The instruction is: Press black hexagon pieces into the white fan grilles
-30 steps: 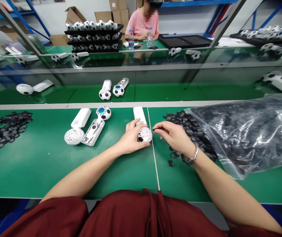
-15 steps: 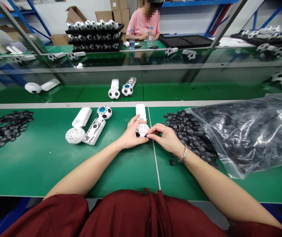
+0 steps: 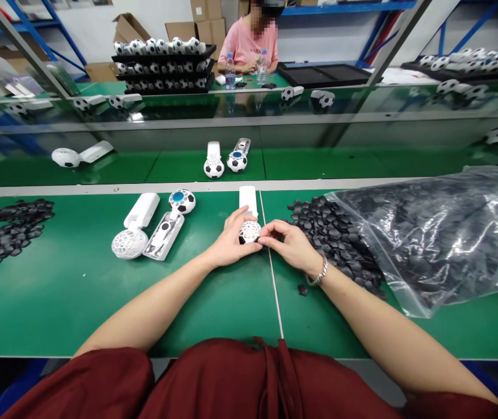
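A white hand-held fan (image 3: 249, 216) with a ball-shaped grille head lies on the green table in front of me. My left hand (image 3: 230, 241) is wrapped around the head from the left. My right hand (image 3: 286, 243) pinches at the head's right side with thumb and fingers pressed together; whether a small black piece sits under the fingertips is hidden. A heap of small black pieces (image 3: 334, 233) spills from a clear plastic bag (image 3: 441, 233) just right of my right hand.
Left of my hands lie a white fan (image 3: 134, 230) and an opened fan body with a football head (image 3: 171, 224). More black pieces (image 3: 4, 230) lie far left. Two fans (image 3: 225, 160) ride the belt behind. A person in pink sits beyond, by trays of football fans (image 3: 164, 64).
My right hand came from the heap of black pieces to the fan's head and now pinches at its side. The fans on the far belt shifted right.
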Tool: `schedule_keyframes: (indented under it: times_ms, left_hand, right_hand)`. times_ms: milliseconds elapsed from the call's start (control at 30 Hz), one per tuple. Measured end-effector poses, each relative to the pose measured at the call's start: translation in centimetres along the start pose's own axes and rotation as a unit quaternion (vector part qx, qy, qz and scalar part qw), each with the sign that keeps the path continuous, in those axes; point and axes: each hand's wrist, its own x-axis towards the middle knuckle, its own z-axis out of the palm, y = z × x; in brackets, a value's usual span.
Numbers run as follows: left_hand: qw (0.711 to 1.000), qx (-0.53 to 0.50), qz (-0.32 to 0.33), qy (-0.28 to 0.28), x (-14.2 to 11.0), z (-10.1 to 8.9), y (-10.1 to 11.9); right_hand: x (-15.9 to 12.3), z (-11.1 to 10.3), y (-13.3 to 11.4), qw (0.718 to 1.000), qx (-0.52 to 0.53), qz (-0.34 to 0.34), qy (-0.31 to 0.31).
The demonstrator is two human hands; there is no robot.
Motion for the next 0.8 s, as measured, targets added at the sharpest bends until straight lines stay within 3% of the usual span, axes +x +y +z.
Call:
schedule_keyframes:
  times_ms: [200, 400, 467, 533, 633, 733, 800]
  left_hand:
    - [1.000, -0.020, 0.007, 0.007, 0.1, 0.3, -0.6]
    - [0.999, -0.021, 0.032, 0.025, 0.2, 0.5, -0.9]
    - [0.999, -0.019, 0.036, 0.019, 0.3, 0.4, -0.8]
    - [0.999, -0.014, 0.034, 0.019, 0.3, 0.4, -0.6]
    - [0.999, -0.007, 0.038, 0.017, 0.3, 0.2, -0.7]
    - [0.999, -0.016, 0.049, -0.009, 0.4, 0.0, -0.8]
    - [0.998, -0.021, 0.047, -0.024, 0.5, -0.2, -0.8]
  right_hand:
    - [0.4, 0.3, 0.3, 0.993, 0.093, 0.062, -0.035]
    - [0.8, 0.1, 0.5, 0.996, 0.065, 0.051, -0.037]
    - [1.1, -1.1, 0.7, 0.999, 0.000, 0.042, -0.013]
    - [1.3, -2.8, 1.0, 0.990, -0.121, 0.039, 0.056]
    - [1.5, -5.1, 1.8, 0.932, -0.331, 0.072, 0.130]
    - [1.5, -5.9, 2.7, 0.878, -0.451, 0.104, 0.122]
    - [1.6, -5.8, 3.1, 0.866, -0.477, 0.099, 0.112]
